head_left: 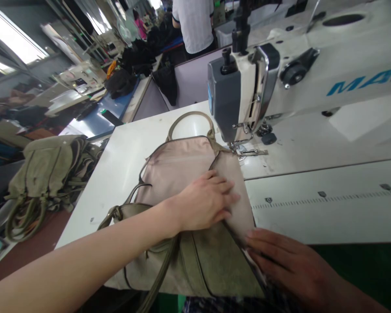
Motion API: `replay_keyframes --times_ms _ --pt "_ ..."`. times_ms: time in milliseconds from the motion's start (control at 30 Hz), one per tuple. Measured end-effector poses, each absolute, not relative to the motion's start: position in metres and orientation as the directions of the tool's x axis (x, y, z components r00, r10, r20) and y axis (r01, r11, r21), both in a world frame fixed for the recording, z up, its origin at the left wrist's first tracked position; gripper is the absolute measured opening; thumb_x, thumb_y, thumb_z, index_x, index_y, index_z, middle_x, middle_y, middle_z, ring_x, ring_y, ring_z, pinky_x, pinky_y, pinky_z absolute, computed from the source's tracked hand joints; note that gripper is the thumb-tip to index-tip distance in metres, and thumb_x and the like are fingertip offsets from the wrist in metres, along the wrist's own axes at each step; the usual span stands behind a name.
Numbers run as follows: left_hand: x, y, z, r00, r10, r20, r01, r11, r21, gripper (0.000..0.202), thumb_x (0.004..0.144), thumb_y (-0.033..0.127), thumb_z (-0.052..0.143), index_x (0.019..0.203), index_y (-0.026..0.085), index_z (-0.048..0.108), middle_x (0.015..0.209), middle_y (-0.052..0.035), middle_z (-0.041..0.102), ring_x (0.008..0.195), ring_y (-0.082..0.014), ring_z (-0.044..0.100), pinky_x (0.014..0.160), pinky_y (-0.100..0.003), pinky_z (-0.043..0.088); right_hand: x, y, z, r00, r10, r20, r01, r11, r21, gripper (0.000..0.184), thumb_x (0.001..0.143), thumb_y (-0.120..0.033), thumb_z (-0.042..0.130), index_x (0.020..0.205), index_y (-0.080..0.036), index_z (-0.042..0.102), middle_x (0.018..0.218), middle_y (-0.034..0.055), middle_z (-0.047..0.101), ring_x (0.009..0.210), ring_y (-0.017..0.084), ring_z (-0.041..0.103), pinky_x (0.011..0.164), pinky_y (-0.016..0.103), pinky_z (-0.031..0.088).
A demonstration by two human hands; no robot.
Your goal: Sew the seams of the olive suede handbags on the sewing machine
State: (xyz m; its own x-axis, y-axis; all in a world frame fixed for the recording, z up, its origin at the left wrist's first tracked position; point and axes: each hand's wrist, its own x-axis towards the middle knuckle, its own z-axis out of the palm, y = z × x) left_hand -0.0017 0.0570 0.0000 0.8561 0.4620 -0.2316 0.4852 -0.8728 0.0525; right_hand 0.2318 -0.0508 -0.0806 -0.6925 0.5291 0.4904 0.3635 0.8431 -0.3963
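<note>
An olive-green bag [208,261] with a beige lining panel [179,167] lies on the white sewing table [124,161]. Its looped handle [190,117] points away from me. My left hand [207,202] lies flat on the lining, fingers stretched toward the right. My right hand [280,258] rests with its fingers flat on the bag's right edge, near the table's front. The far right corner of the lining sits at the presser foot [244,150] of the white sewing machine [313,74].
A pile of similar olive bags [48,174] sits on a side surface to the left. Other sewing stations, dark fabric heaps [133,65] and a person in a white shirt [193,24] stand farther back. A ruler scale [326,198] runs along the table at right.
</note>
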Motion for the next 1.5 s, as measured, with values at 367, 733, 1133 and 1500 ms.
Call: replay_keyframes --times_ms 367,733,1133,1500 --pt "-0.003 0.087 0.008 0.825 0.455 -0.335 0.5 -0.864 0.059 0.044 0.096 0.047 0.038 0.136 0.031 0.047 0.147 -0.0092 0.039 0.131 -0.0285 0.04 0.111 -0.049 0.02 0.232 -0.007 -0.073 -0.776 0.435 0.457 0.303 0.892 -0.335 0.038 0.098 -0.009 0.03 0.116 -0.009 0.064 0.115 0.0124 0.067 0.117 0.019 0.056 0.103 0.031 0.045" --pt "0.004 0.104 0.028 0.712 0.452 -0.538 0.624 -0.758 0.19 0.045 0.099 0.047 0.029 0.138 0.03 0.044 0.149 -0.005 0.035 0.139 -0.0251 0.03 0.115 -0.054 -0.001 0.225 0.038 -0.074 -0.766 0.445 0.465 0.321 0.89 -0.322 0.029 0.098 -0.013 0.037 0.107 -0.008 0.064 0.107 0.013 0.067 0.107 0.022 0.059 0.096 0.036 0.051" --pt "-0.01 0.15 0.014 0.752 0.547 -0.369 0.605 -0.795 0.053 0.034 0.094 0.024 0.04 0.122 0.021 0.057 0.124 -0.0066 0.061 0.114 -0.022 0.054 0.103 -0.043 0.032 0.222 0.09 -0.069 -0.749 0.445 0.491 0.379 0.895 -0.233 0.031 0.099 -0.016 0.035 0.094 -0.015 0.066 0.1 0.0098 0.067 0.096 0.021 0.061 0.083 0.037 0.054" --pt "-0.025 0.131 0.089 0.823 0.404 -0.399 0.452 -0.891 0.03 0.013 0.063 0.013 0.051 0.06 0.022 0.06 0.059 -0.0003 0.059 0.064 -0.0186 0.054 0.079 -0.035 0.043 0.209 0.085 -0.077 -0.712 0.504 0.49 0.445 0.862 -0.241 0.029 0.097 -0.01 0.036 0.101 -0.013 0.065 0.102 0.0101 0.066 0.099 0.022 0.06 0.09 0.039 0.052"
